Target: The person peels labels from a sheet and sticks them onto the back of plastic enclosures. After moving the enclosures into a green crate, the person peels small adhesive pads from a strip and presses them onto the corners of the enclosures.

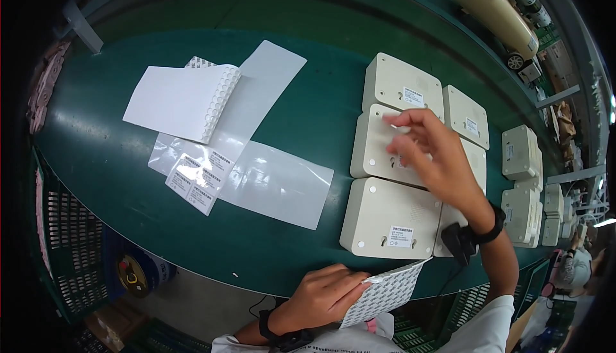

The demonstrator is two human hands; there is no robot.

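Note:
My left hand (330,292) grips a sheet of stickers (378,296) at the near table edge. The sheet's patterned backing faces up. My right hand (427,151) hovers over the middle cream plastic box (378,141), thumb and forefinger pinched around a small white round pad (399,128), partly hidden and blurred. Closest to me, another cream box (362,218) lies with its underside up, bearing a printed label (400,236) and white round pads (372,189) at its left corners. A third box (401,77) lies behind the middle one.
On the left of the green table (83,122) lie a white pad sheet (173,100), clear backing sheets (279,183) and a label sheet (199,183). More boxes (520,151) stand to the right. Below the left edge is a green crate (74,244). A tank (494,10) stands beyond.

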